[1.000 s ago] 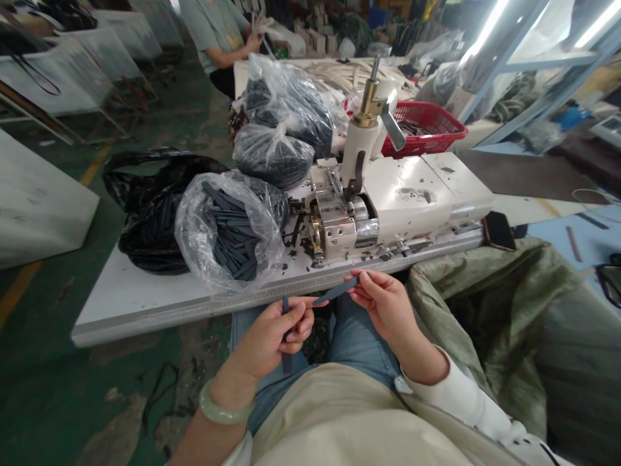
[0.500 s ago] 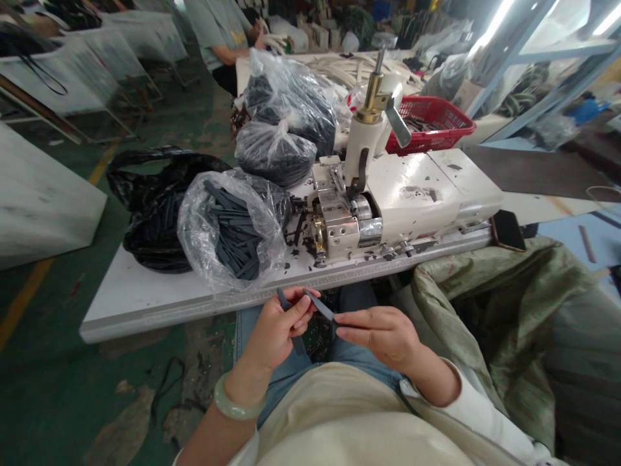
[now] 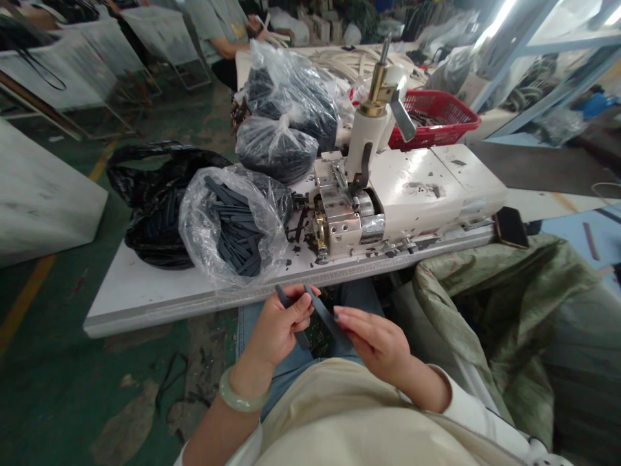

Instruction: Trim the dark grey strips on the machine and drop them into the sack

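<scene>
My left hand (image 3: 284,323) pinches dark grey flat strips between thumb and fingers. One strip (image 3: 324,315) slants down to the right from its fingertips, while another strip (image 3: 284,296) pokes out behind the thumb, its lower end showing under the hand. My right hand (image 3: 376,340) is beside the slanted strip, fingers stretched out and overlapping its edge; the thumb is hidden. Both hands are above my lap, in front of the table edge. Beyond them, a clear plastic bag (image 3: 194,226) full of similar strips stands open beside a white bench machine (image 3: 427,188) with a brass-collared post.
A black bag (image 3: 160,252) of strips sits at the table's left. Tied clear bags (image 3: 276,149) and a red basket (image 3: 436,133) are behind. A phone (image 3: 511,228) lies at right, above a green sack (image 3: 460,285). Another person (image 3: 218,32) works across the table.
The slanted strip was bent at my right fingertips and now hangs straight. My right fingers have loosened from their pinch and straightened. The left hand keeps its hold.
</scene>
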Tool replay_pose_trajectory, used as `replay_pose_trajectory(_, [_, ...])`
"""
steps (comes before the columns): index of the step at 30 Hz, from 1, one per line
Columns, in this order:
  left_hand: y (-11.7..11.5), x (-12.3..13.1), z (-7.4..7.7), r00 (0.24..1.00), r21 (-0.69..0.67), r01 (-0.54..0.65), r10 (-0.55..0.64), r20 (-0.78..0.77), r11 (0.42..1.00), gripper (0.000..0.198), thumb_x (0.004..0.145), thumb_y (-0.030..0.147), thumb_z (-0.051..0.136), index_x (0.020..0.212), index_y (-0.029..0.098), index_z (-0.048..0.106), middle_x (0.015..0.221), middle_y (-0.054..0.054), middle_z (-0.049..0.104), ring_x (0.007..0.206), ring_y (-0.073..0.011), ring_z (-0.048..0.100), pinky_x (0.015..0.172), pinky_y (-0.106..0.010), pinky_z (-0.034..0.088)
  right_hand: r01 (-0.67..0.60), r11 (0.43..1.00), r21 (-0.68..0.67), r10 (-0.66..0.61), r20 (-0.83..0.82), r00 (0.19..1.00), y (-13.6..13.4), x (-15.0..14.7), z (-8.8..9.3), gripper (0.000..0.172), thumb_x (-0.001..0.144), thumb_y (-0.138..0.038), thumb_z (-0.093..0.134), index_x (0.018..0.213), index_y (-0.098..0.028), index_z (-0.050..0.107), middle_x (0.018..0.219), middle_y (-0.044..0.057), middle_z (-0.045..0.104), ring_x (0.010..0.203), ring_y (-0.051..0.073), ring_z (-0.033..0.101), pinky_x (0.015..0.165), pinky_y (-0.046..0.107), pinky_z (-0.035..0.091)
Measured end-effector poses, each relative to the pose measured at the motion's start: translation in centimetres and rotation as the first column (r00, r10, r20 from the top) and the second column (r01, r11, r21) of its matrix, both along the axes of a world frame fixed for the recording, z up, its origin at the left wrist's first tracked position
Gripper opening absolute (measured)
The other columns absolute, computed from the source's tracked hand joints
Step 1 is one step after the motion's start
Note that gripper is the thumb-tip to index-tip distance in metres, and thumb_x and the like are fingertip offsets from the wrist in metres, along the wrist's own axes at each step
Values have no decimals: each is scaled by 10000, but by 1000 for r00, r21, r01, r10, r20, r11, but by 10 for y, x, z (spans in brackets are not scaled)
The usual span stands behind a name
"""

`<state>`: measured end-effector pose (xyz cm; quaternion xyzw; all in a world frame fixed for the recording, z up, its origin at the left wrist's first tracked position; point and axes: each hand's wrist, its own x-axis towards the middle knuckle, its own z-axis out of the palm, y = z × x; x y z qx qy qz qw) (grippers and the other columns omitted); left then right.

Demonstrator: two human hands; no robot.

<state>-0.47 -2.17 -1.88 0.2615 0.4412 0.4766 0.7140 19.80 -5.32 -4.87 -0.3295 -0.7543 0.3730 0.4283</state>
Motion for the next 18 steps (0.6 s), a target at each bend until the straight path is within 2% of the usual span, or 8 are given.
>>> replay_pose_trajectory(2, [1, -1, 0, 1000, -8, -12, 12, 0, 1000, 286, 673, 334, 803, 825, 115, 699, 513, 77, 332, 431, -13, 224, 391, -136, 149, -23, 939, -342, -59, -226, 972, -3, -10, -4, 556, 870, -129, 544, 1380, -335, 461, 1381, 79, 543, 1066, 201, 664, 914, 364, 551])
replay_pose_trajectory(4, [1, -2, -1, 1000, -11, -17, 17, -1, 1000, 281, 674, 330, 802, 823, 114, 701, 518, 70, 354, 429, -12, 238, 390, -137, 150, -180, 787, -590, -112, -424, 899, -4, -17, -7, 560, 811, -150, 601, 1338, -313, 502, 1405, 93, 517, 1087, 225, 653, 917, 400, 541])
replay_pose_trajectory(6, [2, -2, -3, 1000, -11, -17, 17, -8, 1000, 272, 680, 321, 798, 825, 113, 700, 522, 67, 364, 425, -10, 242, 391, -140, 147, -295, 661, -689, -183, -530, 828, -1, -19, -9, 496, 751, -158, 631, 1233, -270, 590, 1326, 103, 588, 1076, 238, 653, 916, 415, 529])
replay_pose_trajectory(8, [2, -1, -4, 1000, -7, -14, 14, -27, 1000, 268, 687, 320, 792, 828, 112, 697, 518, 73, 355, 421, -9, 235, 393, -146, 140, -287, 605, -743, -248, -518, 819, 4, -20, -8, 388, 758, -191, 609, 1143, -230, 641, 1195, 106, 668, 1002, 224, 671, 871, 388, 534])
replay_pose_trajectory(10, [3, 2, -6, 997, 14, -16, 17, -69, 1000, 273, 703, 330, 779, 846, 115, 691, 517, 74, 364, 420, -13, 242, 397, -156, 140, -172, 633, -755, -240, -402, 883, 10, -22, -3, 341, 803, -250, 597, 1139, -218, 642, 1067, 92, 702, 882, 196, 678, 763, 327, 537])
replay_pose_trajectory(12, [3, 5, -9, 989, 45, -18, 25, -144, 999, 267, 724, 342, 762, 861, 128, 679, 529, 67, 407, 417, -18, 260, 401, -169, 151, -27, 732, -680, -156, -206, 966, 15, -27, 4, 290, 821, -304, 625, 1094, -214, 658, 889, 59, 701, 725, 163, 640, 627, 262, 490])
replay_pose_trajectory(15, [3, 7, -13, 952, 89, -32, 58, -299, 996, 233, 746, 358, 743, 778, 152, 637, 525, 69, 429, 421, -32, 298, 411, -183, 195, 91, 850, -518, -89, 29, 996, 26, -39, 10, 197, 859, -350, 596, 759, -189, 650, 595, 3, 584, 524, 116, 499, 490, 225, 356])
replay_pose_trajectory(18, [5, 2, -17, 921, 128, -70, 113, -372, 989, 247, 766, 385, 718, 746, 155, 632, 530, 61, 435, 438, -44, 315, 418, -190, 210, 79, 814, -576, -126, -42, 991, 48, -43, 13, 375, 914, -454, 481, 660, -187, 552, 469, -40, 464, 425, 84, 395, 428, 207, 284])
